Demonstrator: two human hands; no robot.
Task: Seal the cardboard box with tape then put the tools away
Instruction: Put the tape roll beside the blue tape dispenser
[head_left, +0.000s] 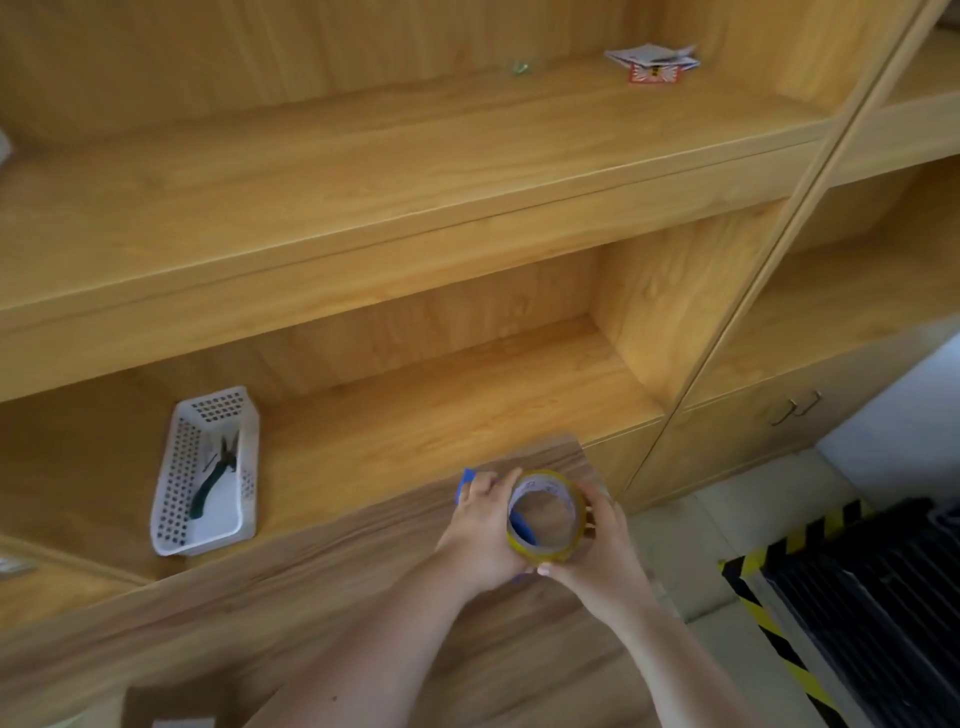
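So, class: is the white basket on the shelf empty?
No: the white basket holds a pair of dark-handled pliers.

Nothing here reads clearly. The tape roll (546, 515) between the hands carries faint print inside its core, too blurred to make out; the red-and-white packet (653, 64), far above them, likewise.

1. Single head view, worn high, tilted forward and down over a table (322, 587).
2. Faces a wooden shelf unit (415, 171) filling 9 to 1 o'clock; floor (727, 525) at 3 to 4 o'clock.
3. Near: forearms enter from 6 o'clock, hands close below centre.
4. Wide-angle, tilted: shelf edges slant and bow.
5. No second view to overlap.
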